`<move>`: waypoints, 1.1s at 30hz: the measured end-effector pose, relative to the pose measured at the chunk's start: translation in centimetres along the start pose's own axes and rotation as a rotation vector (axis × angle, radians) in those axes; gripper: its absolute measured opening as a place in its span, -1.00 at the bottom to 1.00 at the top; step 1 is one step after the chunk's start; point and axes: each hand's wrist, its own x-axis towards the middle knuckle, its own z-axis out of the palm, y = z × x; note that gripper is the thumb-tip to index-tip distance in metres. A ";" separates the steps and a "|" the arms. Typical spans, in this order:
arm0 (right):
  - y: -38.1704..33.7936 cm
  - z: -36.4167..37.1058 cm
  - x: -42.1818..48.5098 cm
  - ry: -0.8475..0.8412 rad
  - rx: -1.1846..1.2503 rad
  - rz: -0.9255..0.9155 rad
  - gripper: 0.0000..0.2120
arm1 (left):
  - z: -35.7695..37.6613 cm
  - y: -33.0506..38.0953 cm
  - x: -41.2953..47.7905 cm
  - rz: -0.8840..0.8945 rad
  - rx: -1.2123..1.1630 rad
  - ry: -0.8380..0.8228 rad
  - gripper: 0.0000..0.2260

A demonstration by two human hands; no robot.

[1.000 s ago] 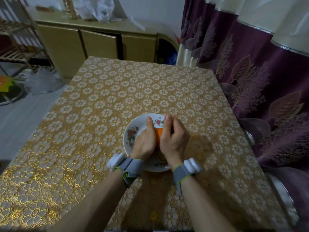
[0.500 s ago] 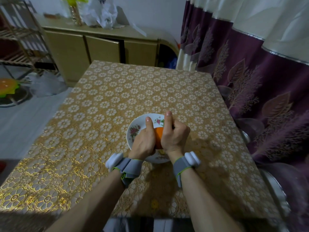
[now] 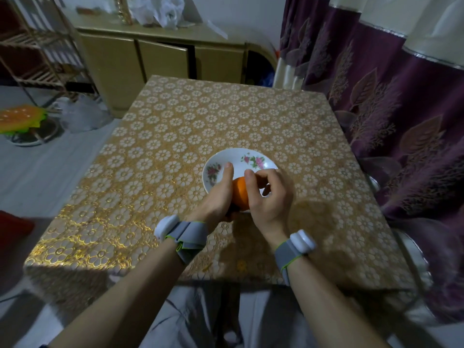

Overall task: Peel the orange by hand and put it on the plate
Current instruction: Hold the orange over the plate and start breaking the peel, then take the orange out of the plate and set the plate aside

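An orange (image 3: 240,193) with its skin on is held between both hands over the near rim of a white plate (image 3: 234,159) with pink flower prints. My left hand (image 3: 218,197) grips the orange from the left, thumb pointing up along its side. My right hand (image 3: 270,198) curls round it from the right, thumb tip pressed on its top. Most of the fruit is hidden by my fingers.
The plate sits on a table (image 3: 175,151) covered in a gold floral cloth. Purple curtains (image 3: 389,101) hang close on the right. A beige cabinet (image 3: 155,64) stands behind the table, and a wooden rack (image 3: 32,54) is at the far left.
Both hands with the orange have drawn back toward me, so more of the plate shows. My right thumb has bent onto the top of the orange. The camera has pulled back.
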 end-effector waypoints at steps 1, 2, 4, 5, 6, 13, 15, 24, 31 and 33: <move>-0.2 -0.1 -0.1 0.014 -0.002 0.008 -0.81 | 0.0 -0.1 -0.2 0.018 0.025 -0.017 -0.45; -0.4 -0.2 -0.4 0.012 0.005 0.015 -0.80 | 0.0 -0.5 -0.5 0.037 0.051 -0.025 -0.45; -0.9 -0.4 -1.1 -0.009 0.023 0.013 -0.77 | 0.1 -1.2 -1.3 0.084 0.103 -0.005 -0.45; -1.1 -0.6 -1.4 -0.019 0.029 0.006 -0.75 | 0.1 -1.7 -1.5 0.106 0.128 0.018 -0.44; -1.2 -0.7 -1.8 -0.030 0.034 0.003 -0.74 | 0.1 -2.2 -1.8 0.126 0.141 0.038 -0.43; -0.6 -1.0 -5.0 -0.063 0.005 0.095 -0.64 | 0.7 -5.5 -2.3 0.130 0.155 0.059 -0.13; -0.4 -0.7 -5.6 -0.046 -0.001 0.116 -0.64 | 0.7 -6.1 -2.5 0.122 0.188 0.086 -0.11; 0.8 0.5 -5.3 -0.033 0.049 0.243 -0.58 | 0.7 -5.4 -1.0 0.073 0.315 0.088 -0.44; 1.6 1.7 -2.6 -0.013 0.075 0.327 -0.52 | 0.1 -2.9 2.0 -0.068 0.332 0.057 -0.68; 1.7 1.3 -1.7 -0.045 0.092 0.454 -0.55 | -0.4 -2.4 2.6 -0.094 0.353 0.021 -0.68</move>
